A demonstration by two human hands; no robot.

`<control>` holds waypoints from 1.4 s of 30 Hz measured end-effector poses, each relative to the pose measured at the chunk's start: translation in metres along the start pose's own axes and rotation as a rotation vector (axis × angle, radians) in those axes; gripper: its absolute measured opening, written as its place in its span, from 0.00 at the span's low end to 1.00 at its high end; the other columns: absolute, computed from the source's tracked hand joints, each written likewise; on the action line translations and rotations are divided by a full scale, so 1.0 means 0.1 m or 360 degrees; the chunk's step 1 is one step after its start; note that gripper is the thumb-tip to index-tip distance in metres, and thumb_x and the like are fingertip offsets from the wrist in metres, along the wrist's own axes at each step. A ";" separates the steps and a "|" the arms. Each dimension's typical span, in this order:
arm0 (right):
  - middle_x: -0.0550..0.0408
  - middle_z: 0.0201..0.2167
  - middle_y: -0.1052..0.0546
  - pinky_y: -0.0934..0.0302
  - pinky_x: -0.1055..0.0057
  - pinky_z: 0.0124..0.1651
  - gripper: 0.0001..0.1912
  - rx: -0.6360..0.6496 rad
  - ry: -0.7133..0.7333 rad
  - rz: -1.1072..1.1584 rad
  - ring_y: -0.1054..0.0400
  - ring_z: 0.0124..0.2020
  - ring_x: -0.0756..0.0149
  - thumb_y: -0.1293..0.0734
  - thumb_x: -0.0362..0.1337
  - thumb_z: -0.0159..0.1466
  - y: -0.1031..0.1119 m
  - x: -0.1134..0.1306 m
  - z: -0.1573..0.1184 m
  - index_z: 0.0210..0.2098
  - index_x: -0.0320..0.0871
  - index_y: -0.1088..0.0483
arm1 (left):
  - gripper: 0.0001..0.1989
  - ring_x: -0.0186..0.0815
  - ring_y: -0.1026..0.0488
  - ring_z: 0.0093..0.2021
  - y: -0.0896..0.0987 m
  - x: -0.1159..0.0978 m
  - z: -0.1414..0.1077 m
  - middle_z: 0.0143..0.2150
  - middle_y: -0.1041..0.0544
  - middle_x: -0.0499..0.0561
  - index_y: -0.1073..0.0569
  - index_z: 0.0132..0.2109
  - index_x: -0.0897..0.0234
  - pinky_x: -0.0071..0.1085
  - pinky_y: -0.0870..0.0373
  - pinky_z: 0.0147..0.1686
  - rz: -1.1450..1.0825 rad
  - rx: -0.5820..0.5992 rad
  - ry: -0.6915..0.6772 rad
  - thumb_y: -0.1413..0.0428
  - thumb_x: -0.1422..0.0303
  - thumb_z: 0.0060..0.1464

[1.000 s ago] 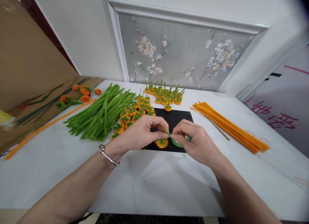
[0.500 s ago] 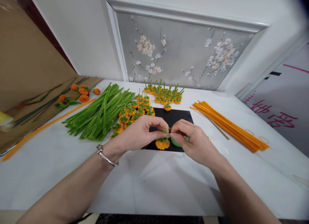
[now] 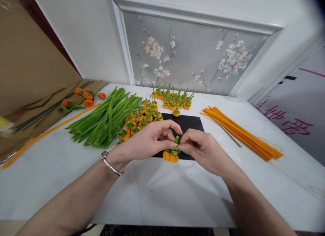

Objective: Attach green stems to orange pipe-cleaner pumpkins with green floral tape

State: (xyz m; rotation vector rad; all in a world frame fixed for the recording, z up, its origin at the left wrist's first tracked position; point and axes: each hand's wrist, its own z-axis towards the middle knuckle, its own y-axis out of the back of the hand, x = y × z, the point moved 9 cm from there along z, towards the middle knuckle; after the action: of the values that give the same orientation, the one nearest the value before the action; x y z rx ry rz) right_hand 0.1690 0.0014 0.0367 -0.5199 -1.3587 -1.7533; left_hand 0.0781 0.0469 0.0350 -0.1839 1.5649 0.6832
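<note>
Surface (image 3: pixel 147 195): white, glossy, faint veining. Black mat (image 3: pixel 190 123) flat near the middle. Green stems (image 3: pixel 104 121) heaped left, pumpkins (image 3: pixel 138 117) bunched between that heap and the mat. Second pumpkin batch (image 3: pixel 172 106) at the back, stems up; lone pumpkin (image 3: pixel 176 113) by the mat's far edge. Orange stems (image 3: pixel 241 132) bundled right, thin stick (image 3: pixel 231 136) alongside. Single orange stem (image 3: pixel 43 137) far left, near cardboard (image 3: pixel 56 107).
</note>
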 end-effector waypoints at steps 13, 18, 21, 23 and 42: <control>0.58 0.26 0.28 0.48 0.75 0.24 0.04 0.0072 -0.0057 0.0453 0.42 0.22 0.74 0.33 0.36 0.61 -0.02 0.00 -0.02 0.31 0.42 0.28 | 0.23 0.27 0.32 0.26 -0.03 -0.06 -0.07 0.28 0.27 0.44 0.41 0.56 0.61 0.23 0.40 0.25 -0.0194 0.0009 0.0005 0.44 0.70 0.55; 0.57 0.26 0.28 0.48 0.75 0.24 0.04 -0.0106 0.0037 0.0258 0.42 0.22 0.74 0.34 0.34 0.61 0.07 0.06 -0.01 0.30 0.42 0.28 | 0.23 0.29 0.28 0.28 0.00 -0.07 -0.06 0.29 0.24 0.46 0.36 0.54 0.62 0.24 0.34 0.28 -0.0146 -0.0070 0.0006 0.40 0.69 0.51; 0.58 0.25 0.29 0.49 0.75 0.23 0.05 -0.0135 0.0064 0.0161 0.43 0.22 0.75 0.36 0.29 0.61 0.04 0.07 -0.01 0.30 0.43 0.29 | 0.22 0.30 0.27 0.27 0.04 -0.01 -0.03 0.27 0.23 0.45 0.31 0.49 0.63 0.26 0.32 0.29 -0.0113 -0.0199 0.0025 0.37 0.71 0.46; 0.60 0.24 0.32 0.48 0.75 0.23 0.05 -0.0136 0.0019 0.0183 0.43 0.21 0.74 0.36 0.31 0.62 0.03 0.04 -0.01 0.35 0.44 0.29 | 0.19 0.29 0.28 0.26 0.07 0.01 -0.01 0.25 0.24 0.45 0.28 0.45 0.64 0.26 0.31 0.29 -0.0124 -0.0261 -0.0003 0.36 0.71 0.45; 0.58 0.27 0.30 0.38 0.73 0.29 0.13 -0.0173 0.0010 0.0140 0.34 0.27 0.69 0.37 0.35 0.64 0.09 0.00 -0.04 0.48 0.47 0.34 | 0.04 0.25 0.32 0.24 0.15 0.05 0.03 0.23 0.28 0.44 0.27 0.29 0.68 0.22 0.34 0.25 -0.0142 -0.0345 0.0033 0.39 0.72 0.47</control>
State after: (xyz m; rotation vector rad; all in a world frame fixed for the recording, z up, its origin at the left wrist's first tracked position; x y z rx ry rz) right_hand 0.1773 -0.0031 0.0403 -0.6241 -1.2226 -1.7623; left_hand 0.0728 0.0619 0.0351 -0.4207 1.4916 0.7824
